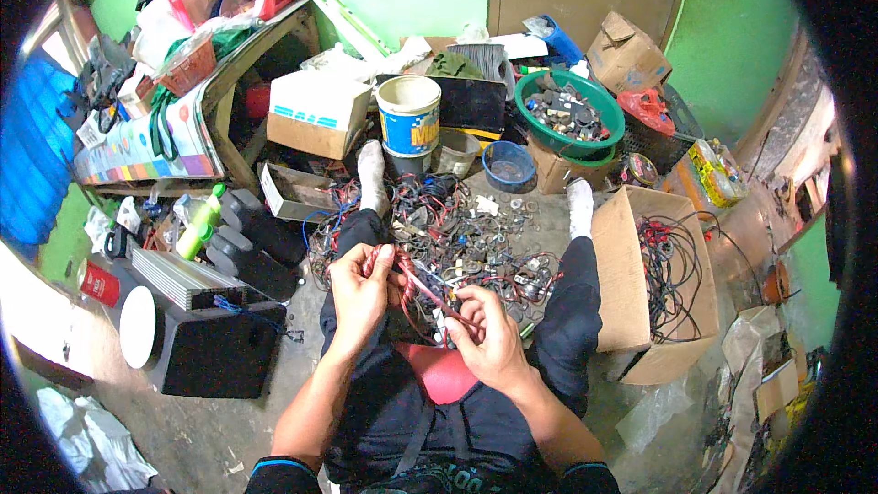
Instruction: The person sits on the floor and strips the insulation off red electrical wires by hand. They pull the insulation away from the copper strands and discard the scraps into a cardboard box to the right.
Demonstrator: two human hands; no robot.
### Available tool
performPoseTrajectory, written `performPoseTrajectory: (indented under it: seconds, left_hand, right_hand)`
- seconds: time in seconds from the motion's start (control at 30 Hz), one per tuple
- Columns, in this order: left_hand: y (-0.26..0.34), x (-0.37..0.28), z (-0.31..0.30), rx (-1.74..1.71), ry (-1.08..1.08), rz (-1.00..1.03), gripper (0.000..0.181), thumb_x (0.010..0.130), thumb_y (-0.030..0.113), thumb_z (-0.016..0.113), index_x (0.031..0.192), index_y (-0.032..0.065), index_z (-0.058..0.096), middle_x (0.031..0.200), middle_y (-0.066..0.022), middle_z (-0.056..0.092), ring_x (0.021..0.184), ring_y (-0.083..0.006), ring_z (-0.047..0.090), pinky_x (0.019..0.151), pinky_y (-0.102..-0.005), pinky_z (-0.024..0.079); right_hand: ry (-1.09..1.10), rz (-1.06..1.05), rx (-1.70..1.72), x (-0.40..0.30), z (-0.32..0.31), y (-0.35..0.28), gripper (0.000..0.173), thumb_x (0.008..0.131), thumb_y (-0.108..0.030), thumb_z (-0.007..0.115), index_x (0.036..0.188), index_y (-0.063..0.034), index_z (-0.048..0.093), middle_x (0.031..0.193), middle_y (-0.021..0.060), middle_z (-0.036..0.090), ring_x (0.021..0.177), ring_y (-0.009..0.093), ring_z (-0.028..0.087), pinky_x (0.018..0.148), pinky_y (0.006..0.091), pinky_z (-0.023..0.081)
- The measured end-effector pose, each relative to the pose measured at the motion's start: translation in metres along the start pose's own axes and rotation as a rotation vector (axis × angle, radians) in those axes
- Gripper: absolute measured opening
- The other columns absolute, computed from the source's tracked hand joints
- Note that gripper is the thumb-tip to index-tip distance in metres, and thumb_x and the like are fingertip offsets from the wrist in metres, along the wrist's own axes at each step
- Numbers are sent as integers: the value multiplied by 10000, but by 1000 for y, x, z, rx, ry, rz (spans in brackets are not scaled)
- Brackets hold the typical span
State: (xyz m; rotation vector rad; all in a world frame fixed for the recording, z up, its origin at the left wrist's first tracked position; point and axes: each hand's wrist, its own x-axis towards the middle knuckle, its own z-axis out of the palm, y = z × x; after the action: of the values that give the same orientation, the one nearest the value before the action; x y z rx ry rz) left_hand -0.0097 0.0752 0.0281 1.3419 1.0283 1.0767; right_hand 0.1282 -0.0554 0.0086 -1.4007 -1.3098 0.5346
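A bundle of thin red cable [432, 295] stretches between my two hands above my lap. My left hand [363, 285] grips its coiled, twisted end, thumb on top. Lower and to the right, my right hand [487, 336] pinches the other stretch of the cable between thumb and fingers. A red strand loops down below the hands. Between my legs lies a spread pile of loose wires and small electrical parts [473, 233] on the concrete floor. Beneath the hands shows a red pad [442, 374] whose kind I cannot tell.
Right of my leg stands an open cardboard box [621, 274] holding black cables [675, 281]. Ahead are a green basin [607, 96] of parts, a blue basin [509, 166] and a paint bucket [409, 120]. A black speaker-like box [216, 357] bears a finned metal amplifier [188, 278] on the left.
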Motion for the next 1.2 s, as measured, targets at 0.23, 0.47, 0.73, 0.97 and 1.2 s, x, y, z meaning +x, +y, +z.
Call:
performPoseTrajectory:
  seconds: [0.23, 0.47, 0.73, 0.97, 1.2]
  left_hand:
    - [1, -11, 12, -19, -45, -11, 242, 931, 174, 577, 751, 15, 552, 570, -60, 591, 387, -85, 504, 342, -224, 373]
    - [-10, 14, -16, 135, 86, 141, 274, 912, 168, 598, 691, 21, 532, 561, -52, 584, 429, -89, 532, 363, -225, 392]
    - [-28, 27, -60, 189, 185, 80, 255, 905, 175, 614, 716, 13, 554, 554, -33, 556, 412, -72, 489, 359, -231, 379]
    - [-11, 12, -27, 88, 81, 37, 271, 912, 194, 607, 720, 10, 552, 562, -54, 572, 394, -89, 506, 337, -245, 393]
    - [-3, -14, 9, 28, -54, 5, 236, 926, 161, 585, 750, 6, 561, 576, -45, 585, 401, -77, 481, 365, -228, 364]
  right_hand:
    - [44, -240, -577, -1, 21, -10, 239, 742, -252, 721, 910, -101, 644, 1356, 191, 416, 1202, 381, 425, 974, 476, 359]
    - [287, -67, 227, 2, -27, 0, 124, 808, -152, 633, 768, -34, 629, 1080, 198, 616, 990, 298, 592, 860, 423, 467]
    - [977, 135, 455, 10, -197, 75, 191, 937, -211, 518, 981, -46, 602, 857, 90, 645, 674, 78, 543, 558, 234, 438]
    - [599, 135, -754, 9, -104, 84, 544, 777, -113, 648, 1265, 25, 453, 1283, 236, 456, 1213, 379, 434, 1052, 406, 314]
    - [-39, -308, -448, 12, 7, 10, 214, 809, -259, 663, 940, -90, 645, 952, 74, 652, 921, 241, 611, 848, 377, 451]
